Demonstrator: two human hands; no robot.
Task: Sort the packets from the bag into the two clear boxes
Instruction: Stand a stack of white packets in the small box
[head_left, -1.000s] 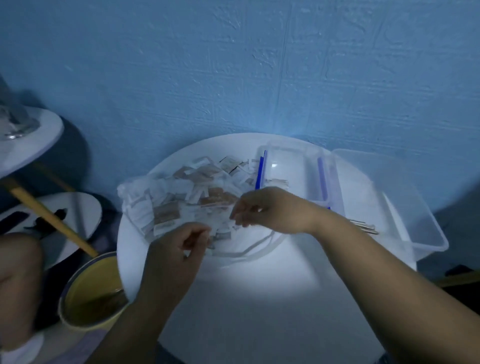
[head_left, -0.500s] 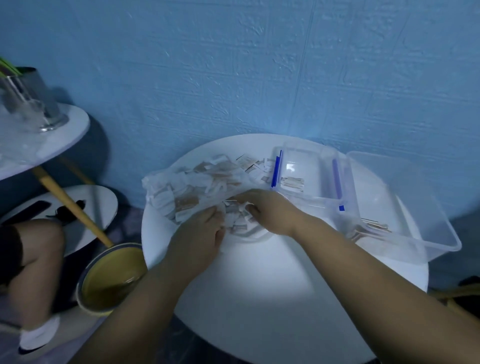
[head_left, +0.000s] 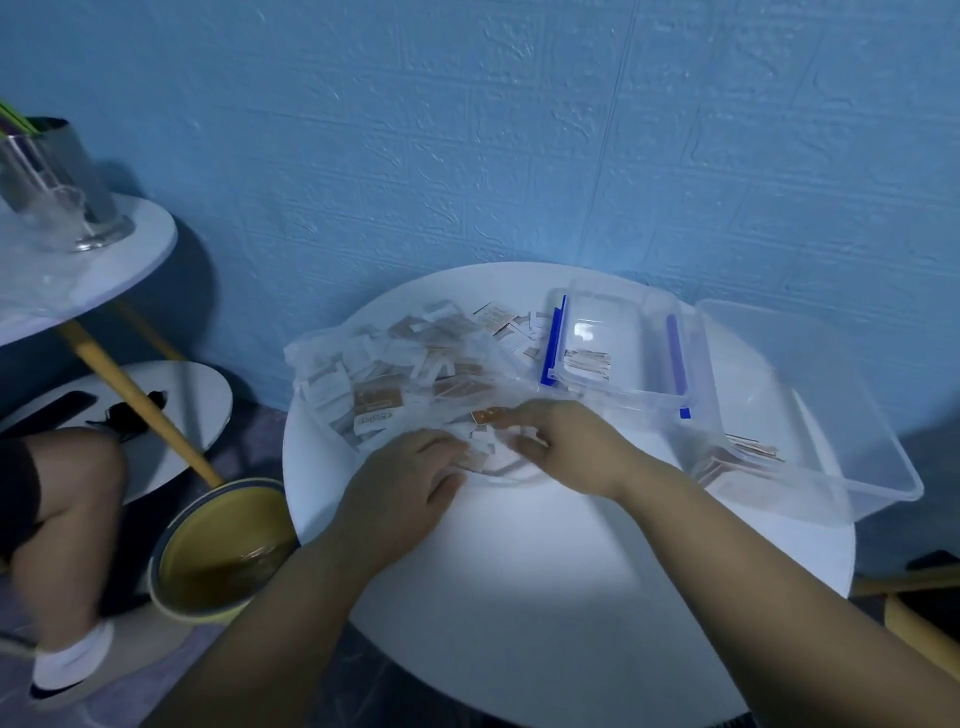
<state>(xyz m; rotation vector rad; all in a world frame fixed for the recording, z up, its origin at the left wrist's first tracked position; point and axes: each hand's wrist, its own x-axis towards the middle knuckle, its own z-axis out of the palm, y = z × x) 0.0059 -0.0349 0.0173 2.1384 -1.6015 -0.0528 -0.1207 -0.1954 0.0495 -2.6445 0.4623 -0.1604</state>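
round white table (head_left: 519, 597) by a blue wall (head_left: 467, 130); yellow bucket (head_left: 218, 561) (something murky inside) on the floor left.

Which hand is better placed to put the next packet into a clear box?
Right hand, probably. The small box with blue clips and the large box both stand on its side of the bag, and a brown packet lies at its fingertips. The left hand would have to cross it.

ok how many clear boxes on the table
2: the smaller box with blue clips sits behind the right hand; the larger box lies right of it, at the table edge. None seems hidden.
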